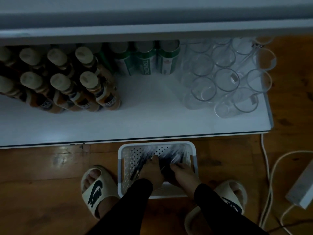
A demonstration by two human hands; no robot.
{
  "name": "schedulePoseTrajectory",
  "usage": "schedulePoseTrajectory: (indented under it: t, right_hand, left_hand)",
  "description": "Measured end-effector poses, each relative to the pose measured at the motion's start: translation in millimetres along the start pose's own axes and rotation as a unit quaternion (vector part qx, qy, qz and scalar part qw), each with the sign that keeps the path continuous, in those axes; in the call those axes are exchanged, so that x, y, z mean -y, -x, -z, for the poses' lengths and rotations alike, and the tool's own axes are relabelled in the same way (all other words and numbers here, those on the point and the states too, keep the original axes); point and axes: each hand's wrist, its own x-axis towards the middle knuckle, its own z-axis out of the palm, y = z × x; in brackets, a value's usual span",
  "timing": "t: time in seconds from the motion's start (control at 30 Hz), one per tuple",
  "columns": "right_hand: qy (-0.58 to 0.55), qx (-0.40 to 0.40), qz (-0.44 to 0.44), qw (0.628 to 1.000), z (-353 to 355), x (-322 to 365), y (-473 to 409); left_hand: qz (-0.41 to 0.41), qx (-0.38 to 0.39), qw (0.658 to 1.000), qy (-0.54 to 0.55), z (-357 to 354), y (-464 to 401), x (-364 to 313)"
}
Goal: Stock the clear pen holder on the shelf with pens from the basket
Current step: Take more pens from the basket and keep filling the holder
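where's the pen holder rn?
Head view: the clear pen holder stands at the right end of the white shelf, just right of the green cans, up and to the right of the basket on the floor.

Basket [193, 150] on floor before shelf [135, 122], pen holder [227, 78] right of cans [152, 58], bottles [59, 78] left

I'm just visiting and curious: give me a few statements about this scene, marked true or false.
1. Both hands, left hand and right hand, are down in the white basket. True.
2. The clear pen holder is already full of pens. False: its tubes look empty.
3. The basket sits on the shelf. False: it sits on the wooden floor, in front of the shelf.
4. Bottles stand at the left of the shelf. True.
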Motion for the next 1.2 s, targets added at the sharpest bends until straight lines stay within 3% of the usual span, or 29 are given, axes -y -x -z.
schedulePoseTrajectory:
  t: [0.37,0.7,0.93,1.07,1.2]
  right_hand:
    - [-0.005,0.016,0.013,1.000,0,-2,6]
    - [0.062,-0.091,0.006,0.994,-7,-2,-1]
    - [-0.053,-0.025,0.000,0.998,-12,4,10]
    - [-0.137,0.034,0.062,0.988,-11,12,35]
    - [-0.158,0.063,0.120,0.978,-8,22,70]
  left_hand:
    - [-0.005,0.136,0.987,0.087,30,7,0]
    - [-0.060,0.181,0.978,0.090,55,15,7]
    - [-0.002,0.248,0.957,0.147,72,25,6]
    - [0.008,0.246,0.949,0.198,85,41,1]
    - [-0.037,0.248,0.943,0.217,109,72,-21]
